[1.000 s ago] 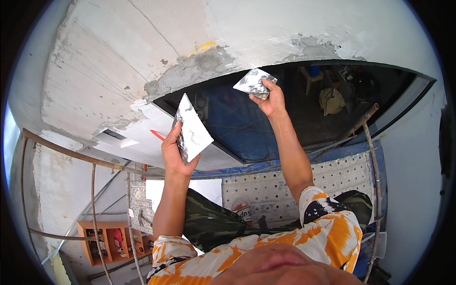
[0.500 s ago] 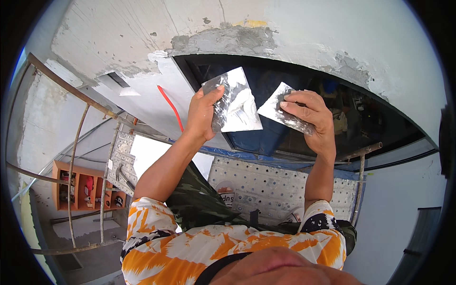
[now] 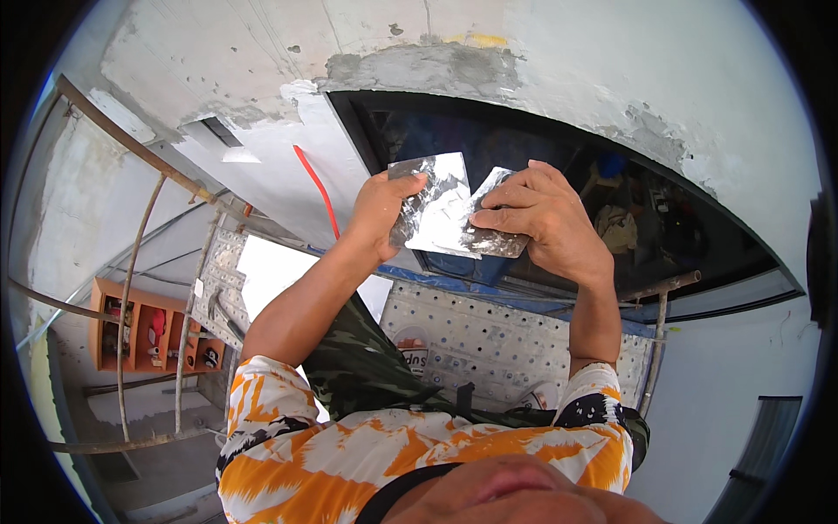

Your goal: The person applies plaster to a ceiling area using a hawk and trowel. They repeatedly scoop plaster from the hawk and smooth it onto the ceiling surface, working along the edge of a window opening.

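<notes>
My left hand (image 3: 375,217) is closed on a flat metal putty blade (image 3: 443,194), thumb on top, with white putty smeared over much of its face. My right hand (image 3: 559,225) pinches a second putty blade (image 3: 500,244), also streaked with white, its fingers lying across the face. The left edge of this blade meets or overlaps the right side of the other one; whether they touch I cannot tell for sure. Both are held up in front of a dark-framed window opening (image 3: 524,122).
Under me is a perforated metal scaffold platform (image 3: 489,336), with rusty rails (image 3: 131,140) at the left. A hammer (image 3: 225,316) and white sheet (image 3: 262,271) lie on it. A red tube (image 3: 316,188) sticks out by the patched wall (image 3: 419,70). An orange shelf unit (image 3: 144,336) stands below left.
The right putty blade has moved left and slightly down, against or over the left one. The left blade has turned more upright, and the putty on it looks flatter.
</notes>
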Motion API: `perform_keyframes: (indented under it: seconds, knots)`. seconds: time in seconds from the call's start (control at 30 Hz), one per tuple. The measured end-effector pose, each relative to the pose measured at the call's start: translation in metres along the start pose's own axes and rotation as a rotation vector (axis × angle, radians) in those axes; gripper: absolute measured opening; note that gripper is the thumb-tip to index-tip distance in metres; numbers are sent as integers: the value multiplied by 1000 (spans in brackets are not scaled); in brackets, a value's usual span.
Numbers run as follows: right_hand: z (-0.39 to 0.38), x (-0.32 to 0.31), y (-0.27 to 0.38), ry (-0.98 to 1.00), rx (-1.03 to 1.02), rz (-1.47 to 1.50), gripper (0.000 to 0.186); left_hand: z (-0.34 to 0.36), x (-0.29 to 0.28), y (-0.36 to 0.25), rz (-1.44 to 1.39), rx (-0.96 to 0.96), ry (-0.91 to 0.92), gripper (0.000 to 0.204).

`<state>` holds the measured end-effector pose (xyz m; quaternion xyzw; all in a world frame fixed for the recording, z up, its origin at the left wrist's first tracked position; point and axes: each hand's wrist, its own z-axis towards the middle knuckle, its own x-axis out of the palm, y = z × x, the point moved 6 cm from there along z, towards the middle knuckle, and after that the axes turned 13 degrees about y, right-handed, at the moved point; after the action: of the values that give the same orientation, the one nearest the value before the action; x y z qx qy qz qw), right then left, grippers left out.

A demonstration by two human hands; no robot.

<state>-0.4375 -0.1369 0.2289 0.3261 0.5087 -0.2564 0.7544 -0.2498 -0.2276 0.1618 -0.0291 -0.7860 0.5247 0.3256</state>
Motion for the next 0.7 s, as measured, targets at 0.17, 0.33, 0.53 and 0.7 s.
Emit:
perform_keyframes:
  seconds: [0.17, 0.33, 0.53, 0.7]
  knots:
    - [-51, 10, -65, -217, 125, 892, 22, 3, -27, -17, -221, 86, -233, 26]
    - [-124, 24, -141, -1189, 312, 1329, 27, -6, -23, -24, -193, 101, -186, 29]
    - [-136, -27, -211, -1483, 950, 127, 38, -15, -13, -23, -161, 97, -98, 31]
    - [-20, 2, -210, -1229, 1232, 68, 64, -10, -10, -17, -103, 96, -63, 31]
